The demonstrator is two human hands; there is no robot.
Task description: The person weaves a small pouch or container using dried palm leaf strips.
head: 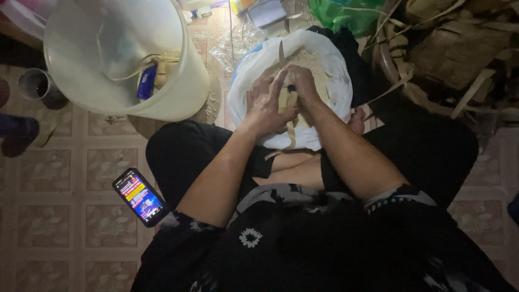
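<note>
I sit on a tiled floor with a white plastic bag of pale grain between my knees. My left hand and my right hand meet over the bag's mouth. Both are closed around a woven pouch of tan leaf strips, held between the palms. One loose strip hangs down from the pouch toward my lap. The fingers hide most of the pouch.
A large white bucket lies tilted at the upper left with leaf strips and a blue packet inside. A lit phone lies on the tiles by my left knee. A basket of dry leaves stands at the upper right, with a green bag behind.
</note>
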